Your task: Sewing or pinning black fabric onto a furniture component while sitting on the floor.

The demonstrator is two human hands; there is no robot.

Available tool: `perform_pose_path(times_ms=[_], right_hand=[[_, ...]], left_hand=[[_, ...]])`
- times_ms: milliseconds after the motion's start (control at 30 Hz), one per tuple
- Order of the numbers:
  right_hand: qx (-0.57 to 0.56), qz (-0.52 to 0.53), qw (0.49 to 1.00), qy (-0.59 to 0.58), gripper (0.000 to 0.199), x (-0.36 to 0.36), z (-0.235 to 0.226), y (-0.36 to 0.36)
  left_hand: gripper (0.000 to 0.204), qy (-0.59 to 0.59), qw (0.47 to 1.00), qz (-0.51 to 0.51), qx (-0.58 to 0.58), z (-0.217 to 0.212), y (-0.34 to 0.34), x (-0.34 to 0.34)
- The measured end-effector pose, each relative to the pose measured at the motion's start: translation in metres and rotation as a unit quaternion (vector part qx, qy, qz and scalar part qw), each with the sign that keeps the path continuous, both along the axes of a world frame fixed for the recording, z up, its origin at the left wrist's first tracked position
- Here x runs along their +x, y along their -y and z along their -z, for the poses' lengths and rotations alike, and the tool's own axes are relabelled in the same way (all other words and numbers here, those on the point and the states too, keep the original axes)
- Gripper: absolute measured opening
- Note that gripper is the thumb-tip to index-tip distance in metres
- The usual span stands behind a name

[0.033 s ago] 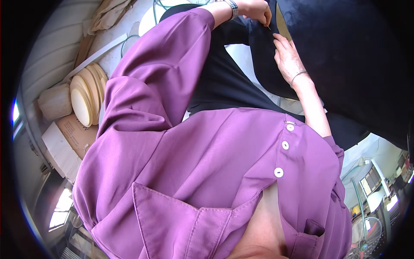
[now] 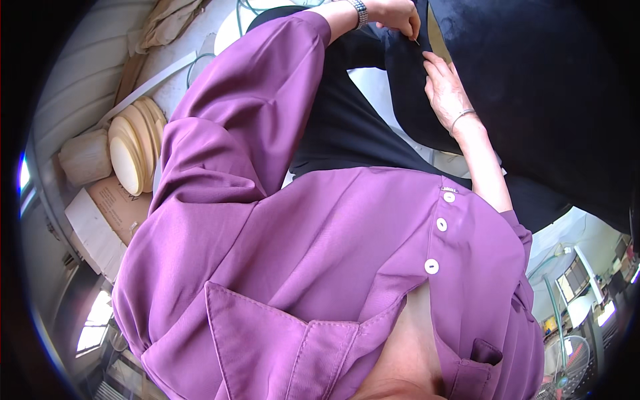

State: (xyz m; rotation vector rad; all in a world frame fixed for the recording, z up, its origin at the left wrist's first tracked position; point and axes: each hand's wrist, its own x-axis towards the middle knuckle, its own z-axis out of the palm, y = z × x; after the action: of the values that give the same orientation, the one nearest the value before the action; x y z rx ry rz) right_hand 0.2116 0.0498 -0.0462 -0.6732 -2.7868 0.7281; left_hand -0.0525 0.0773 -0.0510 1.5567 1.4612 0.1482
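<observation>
1. While the purple shirt (image 2: 320, 220) fills the near side, smooth and softly creased with stitched collar edges and round pale buttons (image 2: 441, 225), the action sits at the far side, on a broad spread of black material (image 2: 553, 100), faintly sheened on the right.
2. There, a narrow olive-yellow strip (image 2: 438, 40) shows as a curved wedge between black edges, right beside the working hands.
3. Away to the left, pale rounded discs (image 2: 128, 157) lean stacked above a brown cardboard box (image 2: 119, 207); at the near right, a fan (image 2: 575, 363) is squeezed by the lens rim.
4. Tricky to see, this: a thin sliver (image 2: 417, 43) pokes from the pinch, too fine for me to name, and the black folds run together, so I can't separate their layers.
5. Here's the left hand (image 2: 399, 19), partly cut off at the far edge: arm bent, wrist in a studded band (image 2: 361, 13), fingertips closed on that sliver and pointing down at the black material.
6. And the right hand (image 2: 445, 93), wearing a slim bangle (image 2: 461, 120), reaches away from us, fingers extended together onto the material; whether they grip it, I can't tell.
</observation>
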Motion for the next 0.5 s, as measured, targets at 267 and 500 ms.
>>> perform_pose_path(times_ms=[267, 500], right_hand=[[-0.116, 0.047, 0.992, -0.032, 0.032, -0.007, 0.006, 0.006], [-0.064, 0.023, 0.997, -0.020, 0.033, -0.005, 0.002, 0.003]], left_hand=[[0.020, -0.276, 0.904, -0.117, 0.304, -0.038, -0.011, -0.126], [0.016, -0.151, 0.914, -0.068, 0.371, -0.047, 0.004, -0.093]])
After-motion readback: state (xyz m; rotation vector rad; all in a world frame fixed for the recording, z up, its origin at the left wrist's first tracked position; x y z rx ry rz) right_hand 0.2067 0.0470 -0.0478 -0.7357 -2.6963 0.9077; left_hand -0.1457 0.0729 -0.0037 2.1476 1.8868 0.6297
